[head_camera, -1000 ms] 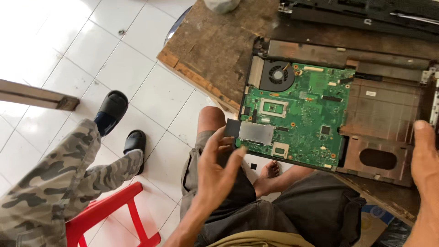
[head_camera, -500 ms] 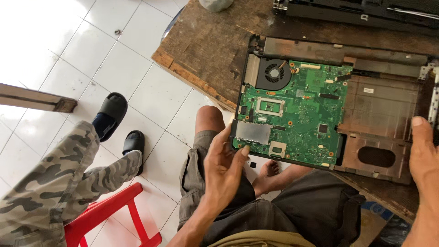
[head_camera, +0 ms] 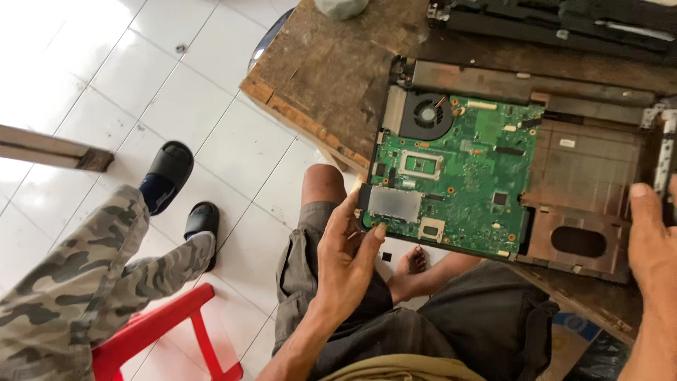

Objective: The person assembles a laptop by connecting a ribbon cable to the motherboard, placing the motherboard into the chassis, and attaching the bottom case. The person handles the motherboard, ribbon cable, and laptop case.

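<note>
The left hand (head_camera: 349, 257) is in the lower middle of the frame. Its fingers are loosely spread and bent, not made into a fist. The thumb tip presses on the near left corner of the laptop base (head_camera: 585, 183), right by a flat silver metal plate (head_camera: 395, 203) on the green circuit board (head_camera: 458, 173). The other fingers reach up to the left edge of the base. It looks like the hand pinches that corner lightly, but the underside is hidden, so I cannot tell how tight the hold is.

The right hand (head_camera: 652, 247) is at the right edge of the frame. Its thumb lies on top of the right end of the laptop base, near a shiny metal hinge (head_camera: 663, 152). The rest of the fingers are out of view, so I cannot tell if it grips or just rests.

The laptop base lies open in the upper right of the frame, on a worn wooden table (head_camera: 331, 63). Its near edge sticks out past the table, over the person's knees. The green circuit board fills its left half. A round black fan (head_camera: 427, 114) sits at the board's upper left corner. The right half is a bare brown shell with an oval hole (head_camera: 578, 241).

At the left of the frame, another person's legs in camouflage trousers (head_camera: 84, 282) stretch over the white tiled floor (head_camera: 106, 63), with black sandals (head_camera: 169, 169). A red plastic stool (head_camera: 151, 331) stands at the lower left.
</note>
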